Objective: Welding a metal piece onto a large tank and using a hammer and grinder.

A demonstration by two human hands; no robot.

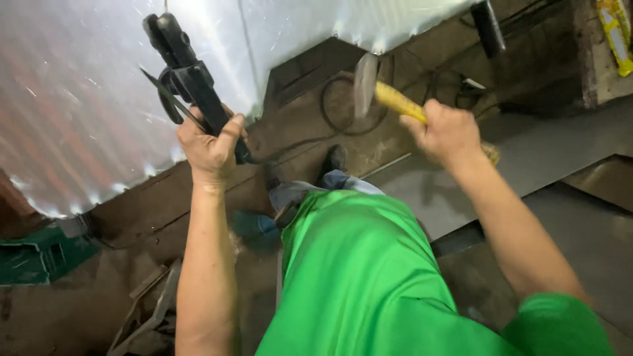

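In the head view, your left hand (212, 148) is clenched around a black angle grinder (188, 76), raised against the shiny metal sheet (86, 99). Right of that sheet's edge, your right hand (448, 132) is wrapped around a yellow-handled hammer (382, 92), its head just below the sheet.

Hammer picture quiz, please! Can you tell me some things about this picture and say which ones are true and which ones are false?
1. The right hand holds a hammer with a yellow handle. True.
2. The left hand is empty. False: its grip is closed around a black power tool.
3. The person wears a red shirt. False: the shirt is bright green.
4. A shiny metal sheet lies in front of the hands. True.
5. Both hands hold the hammer. False: only the right hand does.
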